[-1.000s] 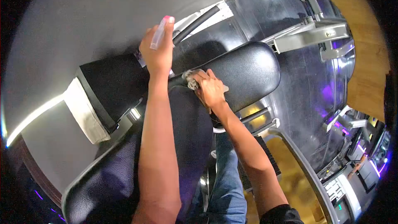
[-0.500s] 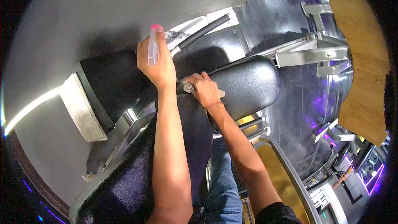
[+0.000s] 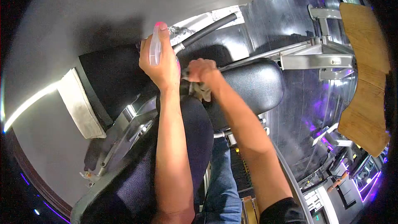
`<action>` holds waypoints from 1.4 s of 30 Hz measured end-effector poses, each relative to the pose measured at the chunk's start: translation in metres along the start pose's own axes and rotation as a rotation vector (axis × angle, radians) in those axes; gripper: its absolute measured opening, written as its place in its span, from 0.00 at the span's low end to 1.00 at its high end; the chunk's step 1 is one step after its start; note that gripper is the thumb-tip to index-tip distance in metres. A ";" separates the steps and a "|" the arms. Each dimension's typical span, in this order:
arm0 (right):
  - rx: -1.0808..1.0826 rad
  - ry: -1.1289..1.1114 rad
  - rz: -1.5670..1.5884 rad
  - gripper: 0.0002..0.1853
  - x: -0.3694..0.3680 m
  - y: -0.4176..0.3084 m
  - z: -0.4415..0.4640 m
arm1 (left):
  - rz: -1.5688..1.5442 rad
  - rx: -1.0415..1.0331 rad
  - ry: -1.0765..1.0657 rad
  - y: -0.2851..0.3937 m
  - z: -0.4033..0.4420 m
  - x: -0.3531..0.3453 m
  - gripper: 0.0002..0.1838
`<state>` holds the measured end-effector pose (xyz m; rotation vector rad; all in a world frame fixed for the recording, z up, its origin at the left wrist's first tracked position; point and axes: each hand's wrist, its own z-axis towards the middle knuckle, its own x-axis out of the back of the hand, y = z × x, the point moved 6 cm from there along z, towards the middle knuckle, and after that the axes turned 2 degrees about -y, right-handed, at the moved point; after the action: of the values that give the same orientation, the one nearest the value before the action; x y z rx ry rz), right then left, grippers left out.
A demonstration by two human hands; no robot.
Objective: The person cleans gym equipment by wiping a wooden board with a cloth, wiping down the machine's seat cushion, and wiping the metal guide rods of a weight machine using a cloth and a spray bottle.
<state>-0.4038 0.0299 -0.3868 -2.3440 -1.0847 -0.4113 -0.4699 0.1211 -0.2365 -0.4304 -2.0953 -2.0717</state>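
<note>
My left hand (image 3: 163, 64) is closed around a translucent bottle (image 3: 155, 47) with a pink top, my thumb up beside that top; the bottle is upright in my grip, near the dark grip bar (image 3: 209, 30). My right hand (image 3: 202, 70) is curled narrow, knuckles up, on a crumpled greyish cloth (image 3: 202, 91), part of which spills out below my palm. The cloth lies at the near end of the shiny black pad (image 3: 259, 85); how tightly my blurred fingers pinch it, I cannot tell.
</note>
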 end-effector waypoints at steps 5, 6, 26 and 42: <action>-0.173 -0.107 -0.056 0.21 0.017 0.081 0.002 | -0.149 0.194 -0.004 0.004 -0.005 -0.002 0.19; -0.168 -0.137 -0.059 0.22 0.022 0.080 -0.001 | -0.149 0.194 -0.002 0.004 -0.005 -0.001 0.19; -0.049 0.642 0.137 0.22 0.001 0.097 -0.124 | 0.080 0.316 -0.407 -0.011 -0.023 -0.026 0.17; -0.096 0.727 0.309 0.23 -0.053 0.102 -0.164 | 0.138 0.270 -0.551 -0.014 -0.032 -0.037 0.21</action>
<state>-0.3676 -0.1515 -0.3109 -2.1008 -0.3601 -1.0956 -0.4416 0.0861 -0.2609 -1.1704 -2.4967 -1.6893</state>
